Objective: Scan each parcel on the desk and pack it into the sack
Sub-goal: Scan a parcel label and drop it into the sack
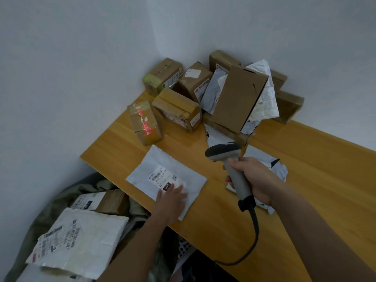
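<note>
A flat white mailer parcel [162,176] with a barcode label lies near the front left edge of the wooden desk [305,180]. My left hand [173,198] rests flat on its near corner, fingers straight. My right hand [254,178] grips the handle of a grey corded barcode scanner [225,155], whose head points left and down toward the mailer's label. Below the desk's left edge, the olive sack [61,200] stands open and holds a white mailer [81,237] and a brown box [107,202].
A heap of several brown boxes and grey-white mailers [213,94] fills the desk's far corner against the walls. Another grey mailer [272,165] lies under my right hand. The scanner's black cable [254,237] loops off the desk's front edge.
</note>
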Available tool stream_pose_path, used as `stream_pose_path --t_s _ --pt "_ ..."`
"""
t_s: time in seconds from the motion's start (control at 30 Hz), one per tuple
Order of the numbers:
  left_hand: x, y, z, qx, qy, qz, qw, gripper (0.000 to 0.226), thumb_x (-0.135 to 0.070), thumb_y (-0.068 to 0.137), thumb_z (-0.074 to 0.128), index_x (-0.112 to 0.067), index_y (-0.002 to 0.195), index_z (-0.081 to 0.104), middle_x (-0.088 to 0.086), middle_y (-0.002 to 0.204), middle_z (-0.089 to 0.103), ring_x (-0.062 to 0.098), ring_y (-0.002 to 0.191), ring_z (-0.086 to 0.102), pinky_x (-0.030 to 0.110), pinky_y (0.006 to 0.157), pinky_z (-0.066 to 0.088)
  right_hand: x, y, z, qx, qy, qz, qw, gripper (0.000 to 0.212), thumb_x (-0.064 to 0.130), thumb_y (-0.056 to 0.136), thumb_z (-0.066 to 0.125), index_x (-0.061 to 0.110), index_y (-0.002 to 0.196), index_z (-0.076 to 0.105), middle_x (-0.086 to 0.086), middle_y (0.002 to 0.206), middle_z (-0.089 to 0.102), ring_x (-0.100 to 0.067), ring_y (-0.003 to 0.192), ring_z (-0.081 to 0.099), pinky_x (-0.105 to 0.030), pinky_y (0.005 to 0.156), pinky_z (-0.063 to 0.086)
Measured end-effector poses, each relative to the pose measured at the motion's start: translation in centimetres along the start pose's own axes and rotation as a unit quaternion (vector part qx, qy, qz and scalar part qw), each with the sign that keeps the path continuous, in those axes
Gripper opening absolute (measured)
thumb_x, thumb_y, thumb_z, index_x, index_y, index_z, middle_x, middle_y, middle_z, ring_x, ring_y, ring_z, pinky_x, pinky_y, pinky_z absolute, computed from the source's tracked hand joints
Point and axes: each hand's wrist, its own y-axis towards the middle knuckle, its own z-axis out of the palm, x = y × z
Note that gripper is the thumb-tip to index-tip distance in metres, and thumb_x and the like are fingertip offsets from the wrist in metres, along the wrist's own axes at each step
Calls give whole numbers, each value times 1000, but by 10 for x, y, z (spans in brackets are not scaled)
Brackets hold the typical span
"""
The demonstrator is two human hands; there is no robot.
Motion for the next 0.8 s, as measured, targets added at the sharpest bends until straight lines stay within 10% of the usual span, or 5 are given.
stream_pose_path --t_s 0.2,0.33,0.53,0.8 --pt "15 -23 6 -94 -112 -8 989 26 -29 98 50 -17 112 69 -9 145 44 10 140 31 32 118 7 2 0 21 29 -25 6 999 28 24 101 52 2 117 57 -15 91 59 -19 74 61 -30 65 51" --pt "17 -40 14 -294 -256 -217 895 54 -28 80 76 -12 126 52 10 134 39 34 124 42 45 100 40 5 0 42 38 -39 13 998 30 25 101 53 3 120 55 -13 96 58 -19 75 61 -29 62 51" --pt "24 -40 26 -196 -558 -347 728 75 -20 73 85 4 132 46 20 136 52 38 120 52 46 97 48 9 -7 68 61 -65 25 996 27 26 101 52 5 119 55 -12 99 60 -18 76 62 -31 69 53" --pt "37 -45 25 -149 -579 -366 713 63 -24 77 82 3 127 53 19 129 57 36 118 55 40 89 48 16 -26 86 77 -77 18 994 25 22 103 49 1 116 53 -9 94 57 -15 67 59 -25 56 51"
